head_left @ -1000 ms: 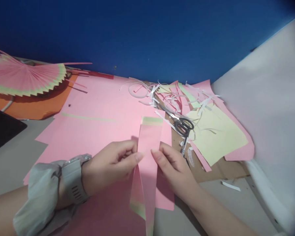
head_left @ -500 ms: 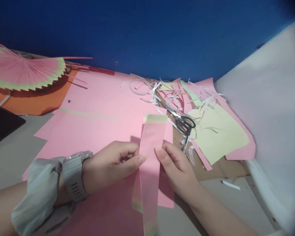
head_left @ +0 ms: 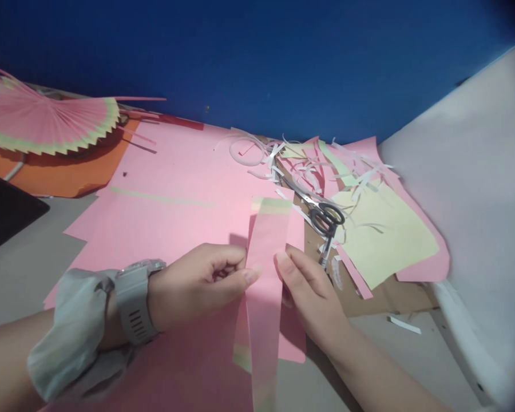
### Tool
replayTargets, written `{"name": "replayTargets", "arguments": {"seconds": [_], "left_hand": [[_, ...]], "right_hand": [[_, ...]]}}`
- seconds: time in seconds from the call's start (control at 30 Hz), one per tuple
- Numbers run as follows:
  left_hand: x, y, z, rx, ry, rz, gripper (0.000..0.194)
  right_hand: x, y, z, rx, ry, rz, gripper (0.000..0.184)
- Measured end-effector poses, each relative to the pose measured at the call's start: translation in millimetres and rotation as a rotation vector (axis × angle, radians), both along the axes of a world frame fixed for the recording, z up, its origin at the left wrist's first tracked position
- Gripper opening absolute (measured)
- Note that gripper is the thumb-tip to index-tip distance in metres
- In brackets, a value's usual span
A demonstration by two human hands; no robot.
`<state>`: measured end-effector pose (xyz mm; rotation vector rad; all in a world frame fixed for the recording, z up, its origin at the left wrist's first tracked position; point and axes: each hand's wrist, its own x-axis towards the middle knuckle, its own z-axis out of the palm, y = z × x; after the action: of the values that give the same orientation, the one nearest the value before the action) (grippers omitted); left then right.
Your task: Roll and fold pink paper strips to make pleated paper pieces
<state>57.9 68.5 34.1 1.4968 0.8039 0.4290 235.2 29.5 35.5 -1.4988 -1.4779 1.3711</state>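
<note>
Between my hands is a folded pink paper strip (head_left: 266, 240) with pale green bands at its ends. My left hand (head_left: 206, 280) pinches its left edge, thumb on top and the other fingers curled behind. On the opposite edge, my right hand (head_left: 311, 292) grips with the thumb in front; its fingertips are partly hidden by the paper. A second layer of the strip, also green-tipped, hangs behind at the lower left. Beneath lies a large pink paper sheet (head_left: 171, 234).
Black-handled scissors (head_left: 326, 217) rest among white and pink paper scraps on brown cardboard (head_left: 381, 294). A pale yellow sheet (head_left: 386, 234) lies at right. At left are a pleated pink-and-green paper fan (head_left: 51, 120), orange paper (head_left: 86, 171) and a dark flat object (head_left: 12, 212).
Both hands keep their grip on the strip. The right thumb has shifted slightly up and right along its edge, and the whole view has moved a little.
</note>
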Motion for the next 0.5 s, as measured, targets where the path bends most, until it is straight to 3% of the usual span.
{"name": "replayTargets", "arguments": {"seconds": [0.17,0.5], "left_hand": [[-0.3,1.6,-3.1,0.043,0.006,0.017,0.037],[-1.1,0.2,-2.7,-0.031,0.053,-0.027,0.037]], "right_hand": [[-0.9,-0.2,2.0,-0.001,-0.012,0.030,0.038],[-0.4,-3.4,-0.4,-0.040,0.039,0.040,0.035]]}}
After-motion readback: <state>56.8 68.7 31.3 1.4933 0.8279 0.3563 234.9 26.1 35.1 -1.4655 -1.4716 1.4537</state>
